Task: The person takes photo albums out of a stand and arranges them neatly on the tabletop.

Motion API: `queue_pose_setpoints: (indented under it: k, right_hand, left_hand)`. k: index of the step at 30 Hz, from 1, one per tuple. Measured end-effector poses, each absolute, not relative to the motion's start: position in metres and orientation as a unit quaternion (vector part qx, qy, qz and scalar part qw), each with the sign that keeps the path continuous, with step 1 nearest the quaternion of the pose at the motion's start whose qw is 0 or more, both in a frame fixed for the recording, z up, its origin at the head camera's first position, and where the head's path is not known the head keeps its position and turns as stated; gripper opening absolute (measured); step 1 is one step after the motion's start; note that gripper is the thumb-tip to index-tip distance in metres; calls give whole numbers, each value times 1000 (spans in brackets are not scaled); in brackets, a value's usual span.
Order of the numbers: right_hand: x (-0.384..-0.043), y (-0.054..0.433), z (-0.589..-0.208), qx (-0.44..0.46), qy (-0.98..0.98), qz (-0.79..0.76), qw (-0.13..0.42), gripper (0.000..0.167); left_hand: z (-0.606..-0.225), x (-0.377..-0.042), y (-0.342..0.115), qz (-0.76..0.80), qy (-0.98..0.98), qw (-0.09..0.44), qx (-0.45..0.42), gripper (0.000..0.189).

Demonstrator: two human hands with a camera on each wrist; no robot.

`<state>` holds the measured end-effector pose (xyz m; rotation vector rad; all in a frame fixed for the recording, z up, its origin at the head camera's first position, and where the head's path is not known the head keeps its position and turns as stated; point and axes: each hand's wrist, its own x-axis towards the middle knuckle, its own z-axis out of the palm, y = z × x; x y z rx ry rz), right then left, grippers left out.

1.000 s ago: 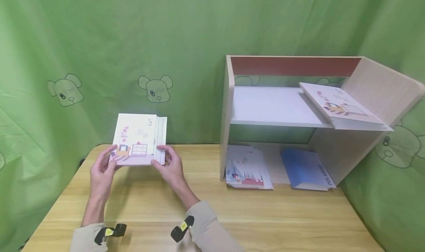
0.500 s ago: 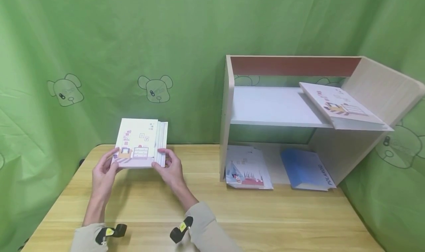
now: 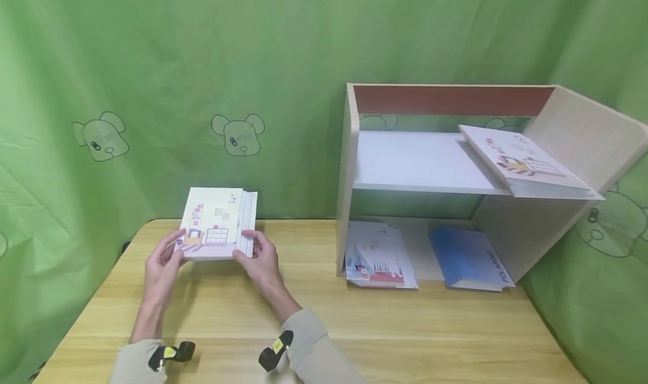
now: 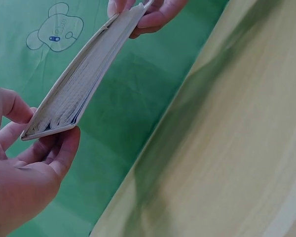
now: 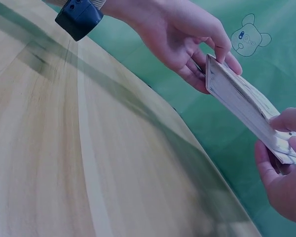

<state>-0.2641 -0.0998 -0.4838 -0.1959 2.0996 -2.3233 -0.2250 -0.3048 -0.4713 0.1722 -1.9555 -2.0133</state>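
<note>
A white book (image 3: 210,218) with a room scene drawn on its cover is held up over the back left of the table. My left hand (image 3: 163,266) grips its left edge, thumb on the near corner and fingers beneath. On the opposite side my right hand (image 3: 260,260) pinches the edge where the layered right border shows. In the left wrist view the page block of the book (image 4: 71,94) faces the camera, pages closed between the covers. The right wrist view shows both hands on the book (image 5: 246,108), above the table's edge.
A two-tier wooden bookshelf (image 3: 346,176) stands on the right of the table (image 3: 405,328). On its upper shelf a similar book (image 3: 526,159) lies tilted toward the side panel. Below lie a white illustrated book (image 3: 379,257) and a blue POLAROID book (image 3: 468,260). A green curtain (image 3: 304,46) hangs behind.
Both hands have lowered the white book slightly and brought it a little to the right, keeping their grip. The bookshelf and its books stay as they were.
</note>
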Motion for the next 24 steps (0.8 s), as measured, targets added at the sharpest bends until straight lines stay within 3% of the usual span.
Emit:
queue_pose_setpoints:
  k: [24]
  right_hand:
    - [-266, -106, -503, -35, 696, -717, 15, 49]
  left_hand:
    - [-492, -231, -315, -673, -721, 122, 110, 55]
